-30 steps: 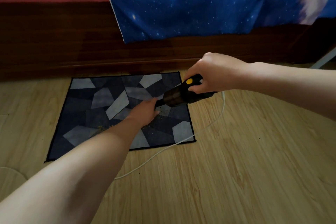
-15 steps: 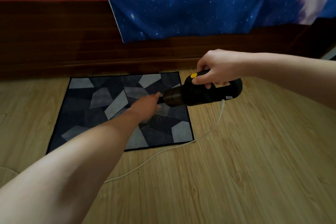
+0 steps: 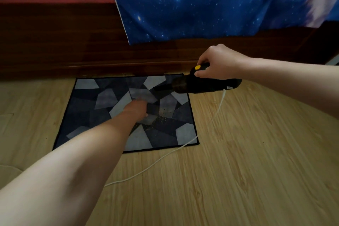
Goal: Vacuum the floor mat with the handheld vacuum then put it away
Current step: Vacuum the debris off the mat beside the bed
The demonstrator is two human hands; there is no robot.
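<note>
Vacuum: your right hand (image 3: 220, 62) has its fingers curled tight round the top handle of the handheld vacuum (image 3: 207, 85), close by the yellow button (image 3: 197, 67). The body hangs in the air over the far right corner of the floor mat (image 3: 82, 112), with the nozzle (image 3: 162, 88) pointing left and not yet down on the cloth.
Left hand: your left hand (image 3: 137, 109) reaches out over the middle of the mat.
Grit: a pale scatter of grit (image 3: 159, 119) lies on the mat's right half, just beside your left hand.
Step in hand: by my reading, you are lining up a pass over the mat. Tip the nozzle down until its mouth meets the pile. Start at the grit and draw slow, overlapping strokes. Press the mat flat with your left palm so the thin cloth neither lifts nor creeps.
Cord: the white cord (image 3: 219, 108) trails from the vacuum's rear, past the mat's near right corner and onto the wooden floor (image 3: 247, 161). Mind that it does not drag through the grit.
Hard to make out: your left hand is blurred, so I cannot tell whether its fingers are spread or together, or whether the palm touches the mat. The nozzle mouth is lost against the dark cloth. The cord's far end passes behind your left forearm. No storage place shows.
</note>
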